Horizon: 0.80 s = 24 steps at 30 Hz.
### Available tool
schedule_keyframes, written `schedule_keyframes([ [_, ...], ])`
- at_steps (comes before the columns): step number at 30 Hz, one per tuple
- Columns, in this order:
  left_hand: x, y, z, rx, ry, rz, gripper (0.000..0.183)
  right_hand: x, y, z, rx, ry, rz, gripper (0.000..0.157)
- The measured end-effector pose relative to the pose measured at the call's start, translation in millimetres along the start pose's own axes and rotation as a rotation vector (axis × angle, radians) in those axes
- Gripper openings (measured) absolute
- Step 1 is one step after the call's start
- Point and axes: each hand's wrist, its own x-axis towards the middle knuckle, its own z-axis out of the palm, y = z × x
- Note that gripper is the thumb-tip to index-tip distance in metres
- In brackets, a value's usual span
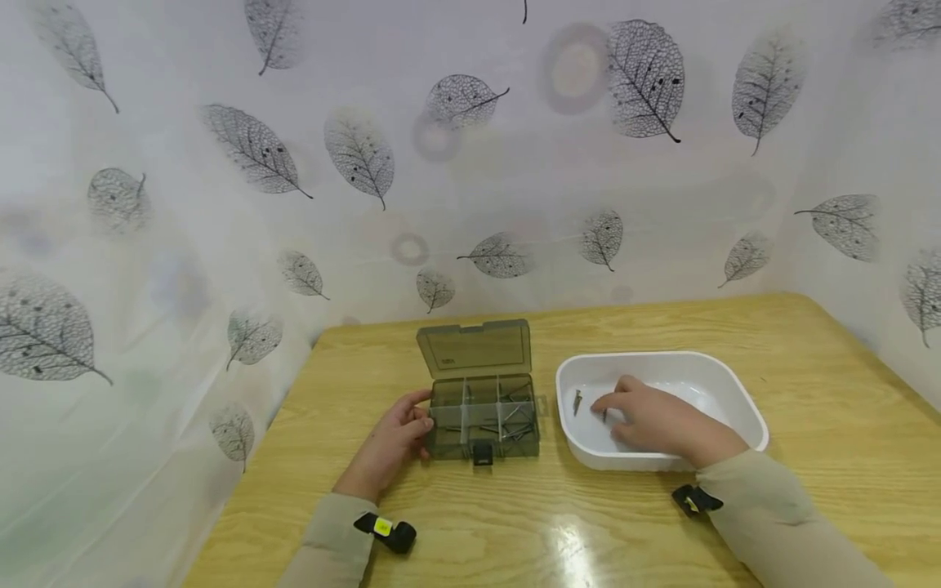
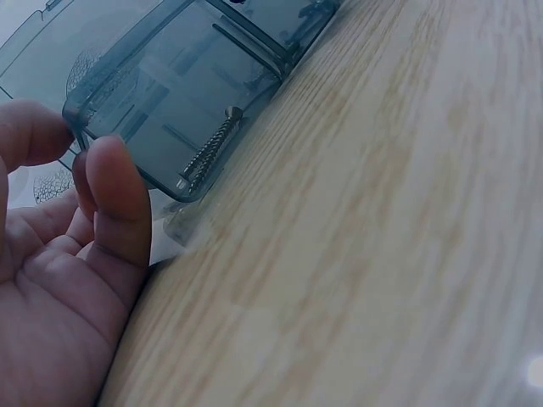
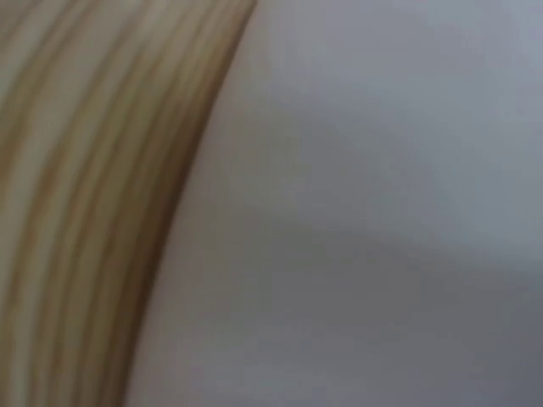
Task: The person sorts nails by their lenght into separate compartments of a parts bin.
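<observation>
A smoky grey divided organizer box (image 1: 481, 451) stands on the table with its lid (image 1: 478, 349) raised. My left hand (image 1: 393, 441) grips its left side wall; in the left wrist view, thumb and fingers (image 2: 119, 191) meet at the box's corner. Metal screws (image 2: 212, 148) lie in its compartments, several of them on the right side. Inside the white plastic tub (image 1: 742, 400), my right hand (image 1: 654, 416) reaches down with fingers spread apart. A small dark screw (image 1: 605, 416) shows by its fingertips, and another screw (image 1: 577, 402) lies to their left.
The wood-grain table (image 1: 470, 523) carries the box and, to its right, the tub. Behind and at both sides hangs a pale leaf-patterned curtain (image 1: 515, 196). The right wrist view is filled by the tub's blurred white wall (image 3: 356, 212).
</observation>
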Motion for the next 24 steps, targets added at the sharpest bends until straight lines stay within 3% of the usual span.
schedule_keyframes([
  [13,-1.1,1.0,0.3,-0.017,-0.018,0.001,0.057,0.2,3.3,-0.3,0.029,0.045,0.030,0.014],
  [24,-1.0,-1.0,-0.1,-0.005,-0.001,0.007,0.056,0.2,4.0,-1.8,0.031,-0.007,0.050,0.020],
])
